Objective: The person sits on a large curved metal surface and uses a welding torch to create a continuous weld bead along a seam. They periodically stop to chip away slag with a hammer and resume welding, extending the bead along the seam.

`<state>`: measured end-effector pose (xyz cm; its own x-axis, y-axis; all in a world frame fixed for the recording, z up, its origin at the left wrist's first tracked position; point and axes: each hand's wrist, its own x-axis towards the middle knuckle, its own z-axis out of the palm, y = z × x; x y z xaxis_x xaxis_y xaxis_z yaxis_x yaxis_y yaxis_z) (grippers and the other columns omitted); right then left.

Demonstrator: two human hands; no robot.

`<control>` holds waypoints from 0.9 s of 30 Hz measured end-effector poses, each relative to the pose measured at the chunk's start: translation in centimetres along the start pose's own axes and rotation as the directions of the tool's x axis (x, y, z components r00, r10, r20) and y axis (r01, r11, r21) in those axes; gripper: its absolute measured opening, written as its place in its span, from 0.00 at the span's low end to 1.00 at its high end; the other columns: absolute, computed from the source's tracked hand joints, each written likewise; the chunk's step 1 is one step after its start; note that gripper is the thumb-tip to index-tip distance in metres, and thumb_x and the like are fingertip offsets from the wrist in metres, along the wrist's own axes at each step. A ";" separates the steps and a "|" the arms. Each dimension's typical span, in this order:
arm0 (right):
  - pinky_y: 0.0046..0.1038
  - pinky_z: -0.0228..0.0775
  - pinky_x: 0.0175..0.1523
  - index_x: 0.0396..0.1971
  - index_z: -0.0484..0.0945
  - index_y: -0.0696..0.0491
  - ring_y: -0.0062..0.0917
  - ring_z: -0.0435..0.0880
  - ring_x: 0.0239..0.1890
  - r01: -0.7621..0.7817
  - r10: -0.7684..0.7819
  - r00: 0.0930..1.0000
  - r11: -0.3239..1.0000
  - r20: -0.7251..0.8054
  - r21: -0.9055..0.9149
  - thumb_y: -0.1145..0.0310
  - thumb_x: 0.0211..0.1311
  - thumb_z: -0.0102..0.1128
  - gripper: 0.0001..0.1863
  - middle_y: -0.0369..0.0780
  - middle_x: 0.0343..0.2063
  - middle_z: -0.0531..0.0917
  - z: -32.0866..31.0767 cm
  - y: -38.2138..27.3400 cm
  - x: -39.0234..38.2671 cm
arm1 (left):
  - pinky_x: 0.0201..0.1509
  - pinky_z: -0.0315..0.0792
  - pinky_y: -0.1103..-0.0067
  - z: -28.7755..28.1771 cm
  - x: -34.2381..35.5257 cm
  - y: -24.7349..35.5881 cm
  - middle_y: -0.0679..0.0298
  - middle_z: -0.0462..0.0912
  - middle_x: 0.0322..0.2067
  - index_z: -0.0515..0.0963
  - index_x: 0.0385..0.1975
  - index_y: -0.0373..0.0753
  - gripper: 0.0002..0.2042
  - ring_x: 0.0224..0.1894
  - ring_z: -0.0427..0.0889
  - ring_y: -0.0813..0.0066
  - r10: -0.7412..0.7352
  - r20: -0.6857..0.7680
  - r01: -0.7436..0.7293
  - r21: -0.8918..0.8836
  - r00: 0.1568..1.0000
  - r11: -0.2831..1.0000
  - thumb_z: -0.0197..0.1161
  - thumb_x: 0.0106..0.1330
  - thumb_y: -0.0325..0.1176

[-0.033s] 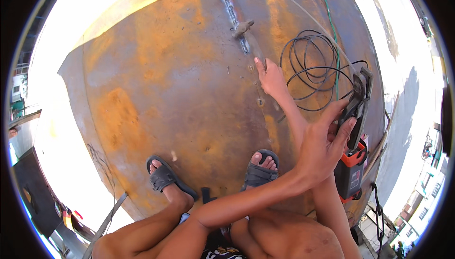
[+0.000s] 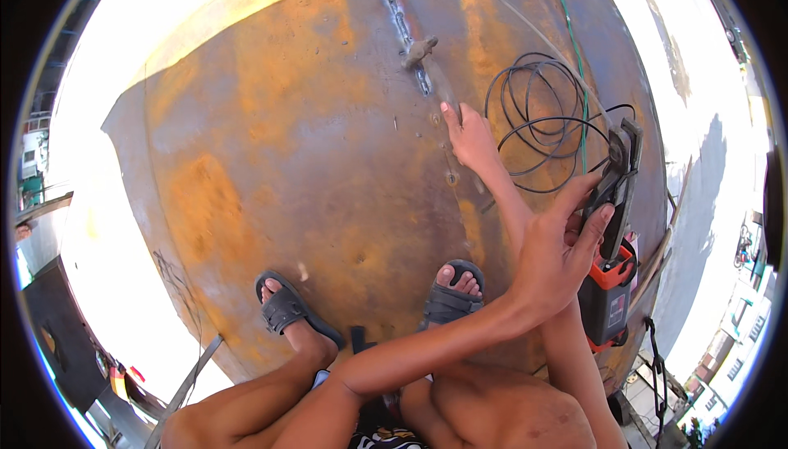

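My right hand (image 2: pixel 474 139) is closed round the handle of a hammer (image 2: pixel 420 52), whose head sits over the lower part of a pale weld seam (image 2: pixel 394 10) on the rusty steel plate (image 2: pixel 328 170). Crossing above my right forearm, my left hand (image 2: pixel 562 248) grips a dark welding electrode holder (image 2: pixel 621 162). From its tip a thin grey rod (image 2: pixel 558 53) slants up and to the left. My left fingers partly cover the holder.
A coil of black cable (image 2: pixel 533 121) and a green line (image 2: pixel 572 30) lie on the plate at right. Beside my left hand stands an orange and black machine (image 2: pixel 607 301); a chain (image 2: pixel 657 367) hangs near it. My sandalled feet (image 2: pixel 283 305) rest on the curved plate, whose sides drop off.
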<state>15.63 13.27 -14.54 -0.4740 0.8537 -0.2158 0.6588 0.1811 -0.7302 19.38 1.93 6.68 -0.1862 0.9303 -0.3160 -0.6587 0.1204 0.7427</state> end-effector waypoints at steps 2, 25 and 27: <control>0.44 0.69 0.25 0.34 0.71 0.59 0.44 0.79 0.18 -0.223 0.174 0.962 0.944 0.211 0.242 0.44 0.82 0.54 0.29 0.49 0.18 0.78 0.3 -1.0 -1.7 | 0.37 0.76 0.82 -1.0 -0.2 -0.6 0.64 0.83 0.44 0.70 0.66 0.31 0.19 0.38 0.82 0.84 0.004 -0.016 -0.004 -0.010 1.000 1.000 0.62 0.82 0.33; 0.51 0.81 0.43 0.46 0.83 0.54 0.48 0.90 0.37 -0.194 0.462 0.862 0.681 0.209 -0.706 0.49 0.72 0.66 0.21 0.49 0.31 0.89 -10.7 6.5 -26.6 | 0.56 0.79 0.75 -10.0 0.8 -5.1 0.58 0.89 0.48 0.75 0.64 0.29 0.18 0.48 0.86 0.76 0.007 0.045 -0.022 0.343 0.999 0.939 0.64 0.80 0.31; 0.46 0.80 0.41 0.45 0.82 0.55 0.43 0.91 0.34 -0.235 0.414 0.898 0.737 0.149 -0.634 0.52 0.72 0.67 0.20 0.47 0.28 0.88 -11.9 5.9 -26.7 | 0.56 0.79 0.75 -10.4 0.7 -5.5 0.58 0.89 0.48 0.75 0.64 0.30 0.18 0.48 0.87 0.76 0.049 0.031 -0.057 0.399 0.998 0.915 0.64 0.80 0.32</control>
<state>39.08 -2.67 -5.36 -0.2400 0.7686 -0.5930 0.9671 0.2428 -0.0767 15.29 -1.68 -3.75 -0.1957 0.9454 -0.2607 -0.3012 0.1951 0.9334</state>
